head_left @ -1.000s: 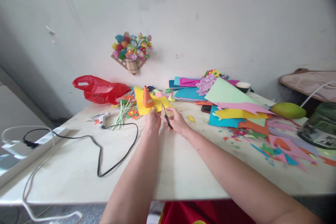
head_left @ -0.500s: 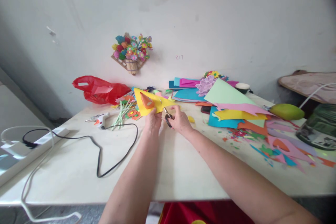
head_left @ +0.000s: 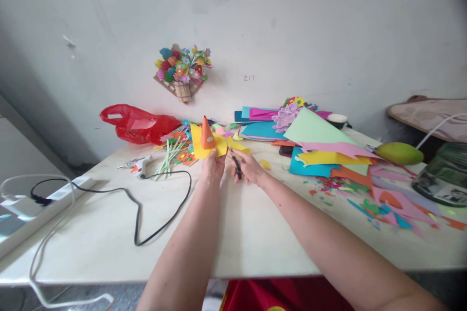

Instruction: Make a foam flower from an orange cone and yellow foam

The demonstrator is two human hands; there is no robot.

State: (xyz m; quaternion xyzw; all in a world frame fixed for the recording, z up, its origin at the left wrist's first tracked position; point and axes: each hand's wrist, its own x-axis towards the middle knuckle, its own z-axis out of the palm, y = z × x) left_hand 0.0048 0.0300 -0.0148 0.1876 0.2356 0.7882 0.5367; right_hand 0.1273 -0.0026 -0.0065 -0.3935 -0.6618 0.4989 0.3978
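Observation:
Near the middle of the table, my left hand (head_left: 212,167) grips the lower edge of a yellow sheet (head_left: 197,145). An orange cone-shaped piece (head_left: 207,135) stands against the front of that sheet, its tip pointing up. My right hand (head_left: 250,169) is closed around the black handles of a pair of scissors (head_left: 238,167). The blades point up and left at the sheet's right part, where a yellow strip (head_left: 238,146) lies to the right of the blades. Whether the strip is fully separate I cannot tell.
A red plastic bag (head_left: 140,124), pale green sticks (head_left: 170,155) and a glue gun (head_left: 143,167) with a black cord lie left. Coloured sheets (head_left: 321,131), scraps (head_left: 397,199), a yellow-green fruit (head_left: 399,154) and a glass jar (head_left: 443,175) are right. A power strip (head_left: 54,201) sits far left.
The yellow sheet and orange piece have turned more upright. The scissors' handles have closed together and shifted slightly right, and a gap now shows between the sheet and its right part.

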